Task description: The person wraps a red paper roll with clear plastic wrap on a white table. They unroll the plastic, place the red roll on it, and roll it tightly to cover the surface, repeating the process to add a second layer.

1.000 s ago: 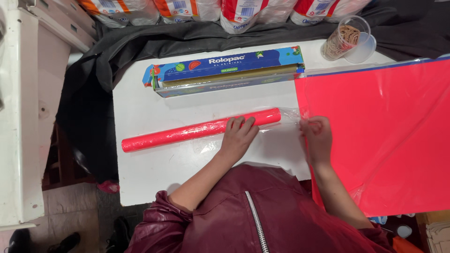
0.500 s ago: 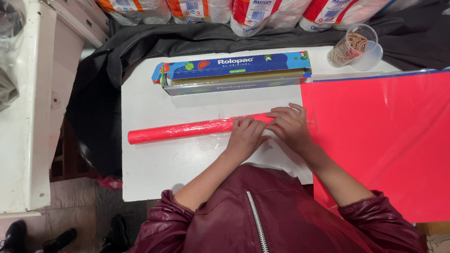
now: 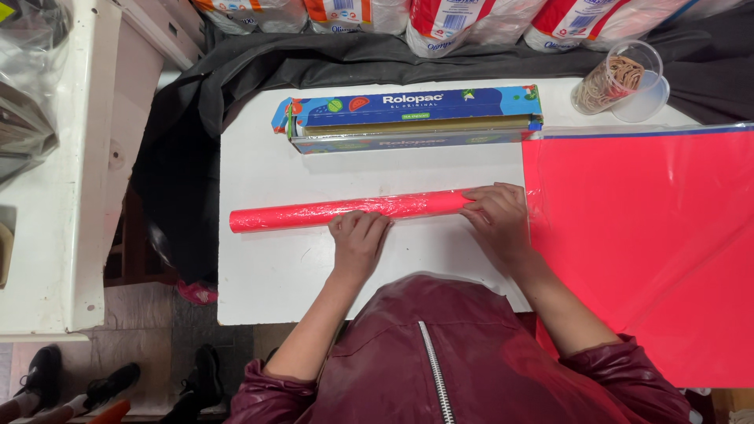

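Long red roll (image 3: 345, 210): wrapped in clear plastic film, glossy and faintly wrinkled. Large red sheet (image 3: 652, 243): smooth, shiny plastic-looking surface. Long blue dispenser box (image 3: 408, 118): printed cardboard, slight sheen. White bench (image 3: 267, 267): smooth, matt. Dark red jacket (image 3: 455, 353): glossy, leather-like. Black cloth (image 3: 236, 71): matt.

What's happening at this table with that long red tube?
A person in a dark red jacket has both hands on a red roll wrapped in clear film, lying on a white board. The left hand presses on its middle and the right hand covers its right end. Behind the roll lies a long blue box of cling film, open. A stack of red sheets lies to the right, and a clear cup of rubber bands lies tipped over near the far corner.
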